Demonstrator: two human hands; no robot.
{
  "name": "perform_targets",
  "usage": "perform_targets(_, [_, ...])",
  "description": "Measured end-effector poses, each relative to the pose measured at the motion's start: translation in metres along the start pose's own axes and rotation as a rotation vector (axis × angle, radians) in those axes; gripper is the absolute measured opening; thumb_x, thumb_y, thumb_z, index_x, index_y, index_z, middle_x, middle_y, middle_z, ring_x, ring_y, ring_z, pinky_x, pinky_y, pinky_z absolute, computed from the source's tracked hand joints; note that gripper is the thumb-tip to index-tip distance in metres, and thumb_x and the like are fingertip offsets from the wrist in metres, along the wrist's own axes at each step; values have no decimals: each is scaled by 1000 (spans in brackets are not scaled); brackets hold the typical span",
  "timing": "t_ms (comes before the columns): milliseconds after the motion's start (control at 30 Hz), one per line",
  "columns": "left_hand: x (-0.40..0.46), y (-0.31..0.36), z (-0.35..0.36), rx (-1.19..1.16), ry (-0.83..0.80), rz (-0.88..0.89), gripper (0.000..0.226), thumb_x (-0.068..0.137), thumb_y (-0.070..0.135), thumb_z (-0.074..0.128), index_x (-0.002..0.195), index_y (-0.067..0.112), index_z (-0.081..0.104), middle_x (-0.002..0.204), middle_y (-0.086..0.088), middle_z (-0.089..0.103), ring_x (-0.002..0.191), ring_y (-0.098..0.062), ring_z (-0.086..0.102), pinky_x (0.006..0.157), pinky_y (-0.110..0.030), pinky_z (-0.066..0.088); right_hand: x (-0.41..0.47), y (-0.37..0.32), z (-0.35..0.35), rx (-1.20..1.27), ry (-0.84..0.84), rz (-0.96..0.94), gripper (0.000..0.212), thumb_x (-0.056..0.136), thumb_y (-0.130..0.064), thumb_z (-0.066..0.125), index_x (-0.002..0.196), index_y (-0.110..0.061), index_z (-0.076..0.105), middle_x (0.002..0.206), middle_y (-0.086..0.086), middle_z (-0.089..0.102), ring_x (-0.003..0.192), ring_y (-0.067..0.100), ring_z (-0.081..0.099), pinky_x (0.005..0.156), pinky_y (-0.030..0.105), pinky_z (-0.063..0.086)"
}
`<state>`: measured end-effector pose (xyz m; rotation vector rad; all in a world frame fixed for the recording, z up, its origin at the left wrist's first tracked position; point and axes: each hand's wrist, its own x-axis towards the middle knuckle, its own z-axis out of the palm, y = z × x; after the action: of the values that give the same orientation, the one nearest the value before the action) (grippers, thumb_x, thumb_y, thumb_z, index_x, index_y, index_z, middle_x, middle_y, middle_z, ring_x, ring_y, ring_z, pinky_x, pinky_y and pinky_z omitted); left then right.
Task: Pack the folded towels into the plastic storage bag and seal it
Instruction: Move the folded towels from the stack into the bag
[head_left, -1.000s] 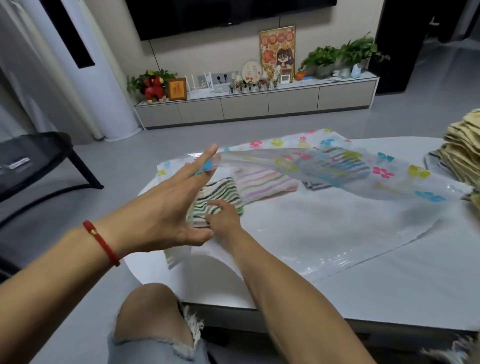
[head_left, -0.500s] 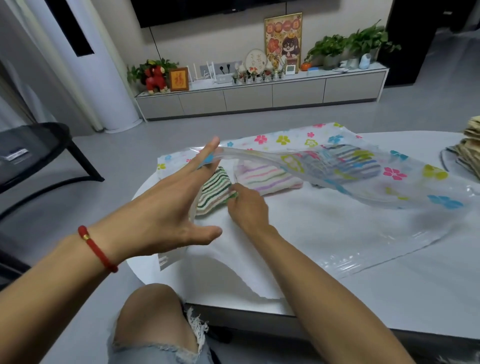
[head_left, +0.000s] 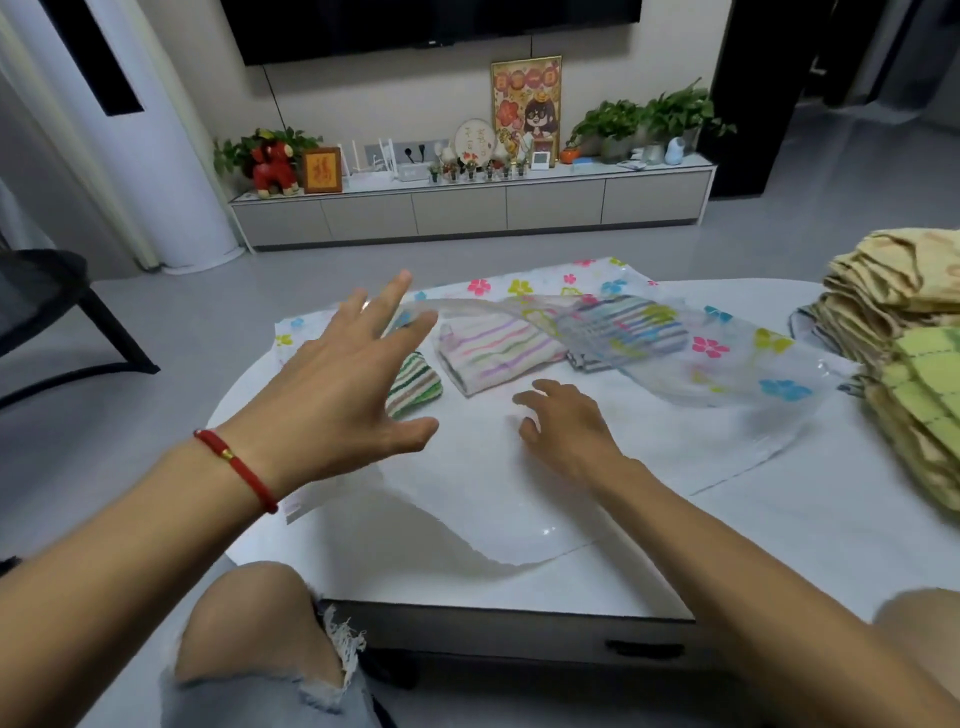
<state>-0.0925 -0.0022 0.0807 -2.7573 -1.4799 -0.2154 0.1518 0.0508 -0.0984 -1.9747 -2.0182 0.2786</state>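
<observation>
Living room of a home. Low grey cabinet (head_left: 470, 208) against the wall at 12 o'clock, under a dark wall-mounted screen (head_left: 431, 23). On it, potted plants (head_left: 649, 119), a red plush toy (head_left: 272, 169), framed pictures (head_left: 525, 106) and small ornaments. White tabletop (head_left: 779, 530) in front, stacked folded cloths (head_left: 898, 338) at 3 o'clock, black chair (head_left: 47, 312) at 9 o'clock.

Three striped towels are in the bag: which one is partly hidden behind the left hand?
The green-and-white striped towel, the leftmost. The left hand covers part of it, while the pastel-striped towel and the blue-grey striped towel lie farther right.
</observation>
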Motion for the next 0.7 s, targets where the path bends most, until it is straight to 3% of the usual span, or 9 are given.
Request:
perform_targets(133, [22, 33, 8, 255, 31, 66, 84, 75, 64, 65, 148, 35, 35, 165, -3, -11, 150, -36, -8, 114, -62, 23, -67, 47, -57, 42, -86, -24, 36, 97, -24, 56, 131, -27, 67, 141, 0, 60, 129, 22, 55, 107, 34, 43])
perform_targets(200, [35, 51, 18, 336, 17, 135, 78, 75, 66, 63, 143, 34, 42, 165, -5, -8, 149, -39, -10, 113, -66, 21, -99, 71, -85, 55, -109, 0, 31, 97, -27, 57, 125, -30, 70, 129, -5, 68, 113, 14, 63, 99, 34, 49])
perform_targets(367, [69, 96, 53, 456, -69, 287, 71, 74, 65, 62, 138, 36, 49, 165, -5, -7, 147, -43, -16, 109, -73, 18, -159, 141, -136, 72, 141, 169, 24, 94, -19, 60, 109, -24, 78, 103, -10, 75, 79, 6, 63, 80, 30, 51])
perform_targets(433, [79, 112, 69, 487, -110, 321, 71, 75, 66, 60, 138, 35, 48, 165, -4, -7, 146, -44, -17, 108, -74, 17, -176, 171, -153, 30, 300, 252, 24, 93, -15, 61, 108, -19, 79, 106, -4, 76, 83, 13, 64, 82, 32, 51])
perform_targets(567, [91, 138, 95, 520, -172, 351, 73, 78, 65, 58, 143, 36, 41, 165, -3, -5, 146, -45, -16, 109, -74, 15, -192, 249, -187, -81, 503, 471, 27, 93, -16, 59, 112, -16, 78, 123, 13, 73, 117, 37, 62, 101, 47, 50])
perform_targets(700, [101, 148, 108, 513, -217, 352, 76, 80, 64, 57, 148, 37, 34, 165, 0, -4, 147, -44, -15, 109, -75, 11, -190, 318, -209, -93, 370, 795, 43, 101, -28, 45, 142, -29, 58, 148, 24, 49, 135, 47, 40, 113, 54, 36])
